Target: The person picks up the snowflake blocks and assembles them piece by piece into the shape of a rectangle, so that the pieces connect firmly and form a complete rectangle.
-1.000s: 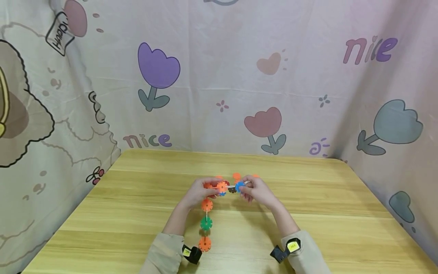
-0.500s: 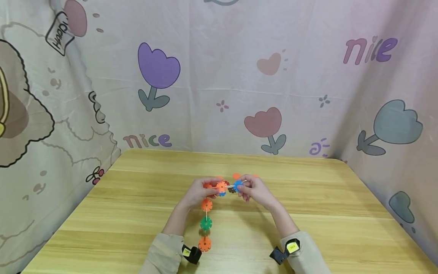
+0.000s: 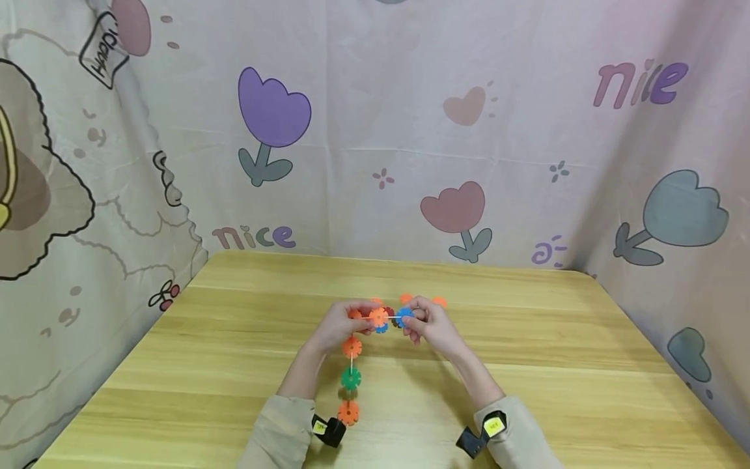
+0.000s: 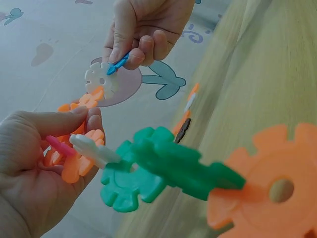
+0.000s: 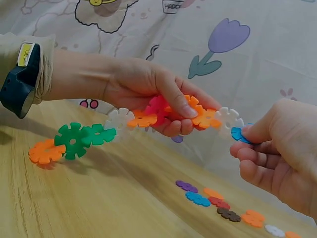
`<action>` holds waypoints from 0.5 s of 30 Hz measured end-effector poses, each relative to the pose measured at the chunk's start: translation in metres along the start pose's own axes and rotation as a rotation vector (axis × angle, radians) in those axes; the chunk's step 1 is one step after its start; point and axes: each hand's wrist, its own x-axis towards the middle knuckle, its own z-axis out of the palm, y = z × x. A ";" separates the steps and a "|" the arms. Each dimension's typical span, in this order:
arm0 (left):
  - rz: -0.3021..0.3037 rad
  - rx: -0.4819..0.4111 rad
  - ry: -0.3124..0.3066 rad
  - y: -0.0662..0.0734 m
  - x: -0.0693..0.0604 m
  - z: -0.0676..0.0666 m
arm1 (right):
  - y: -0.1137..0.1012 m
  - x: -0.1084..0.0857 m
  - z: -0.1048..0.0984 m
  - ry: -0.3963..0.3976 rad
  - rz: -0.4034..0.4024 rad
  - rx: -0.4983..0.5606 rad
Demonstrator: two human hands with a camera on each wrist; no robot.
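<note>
A chain of notched plastic snowflake discs hangs from my left hand (image 3: pixel 336 329), which pinches an orange disc (image 5: pixel 190 105) near the chain's far end. From there it runs toward me through a white disc (image 5: pixel 119 119), green discs (image 5: pixel 73 141) and an orange end disc (image 3: pixel 348 413). Past the left fingers, a white disc (image 5: pixel 229 121) stands edge-on to the head camera. My right hand (image 3: pixel 436 326) pinches a blue disc (image 5: pixel 241 135) between thumb and forefinger, its edge meeting the white disc. How deeply their notches engage is hidden.
Several loose discs lie on the wooden table (image 3: pixel 527 352) beyond the hands, among them purple (image 5: pixel 186 186), blue (image 5: pixel 198 199), brown (image 5: pixel 229 214) and orange (image 5: pixel 253 218) ones. A printed curtain (image 3: pixel 363 117) stands behind the table's far edge.
My right hand has moved slightly left, bringing the blue disc closer to the chain. The left hand keeps its pinch almost in place. The head view has shifted a little.
</note>
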 end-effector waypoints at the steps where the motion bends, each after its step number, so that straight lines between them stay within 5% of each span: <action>1: 0.000 -0.002 0.003 0.000 0.000 0.000 | 0.000 0.000 0.000 0.002 -0.001 -0.002; 9: 0.034 0.028 -0.051 -0.003 0.002 0.003 | -0.001 0.001 -0.006 0.064 0.002 -0.090; 15: 0.032 0.096 -0.140 -0.006 0.001 0.000 | -0.005 -0.001 -0.010 0.034 0.017 -0.113</action>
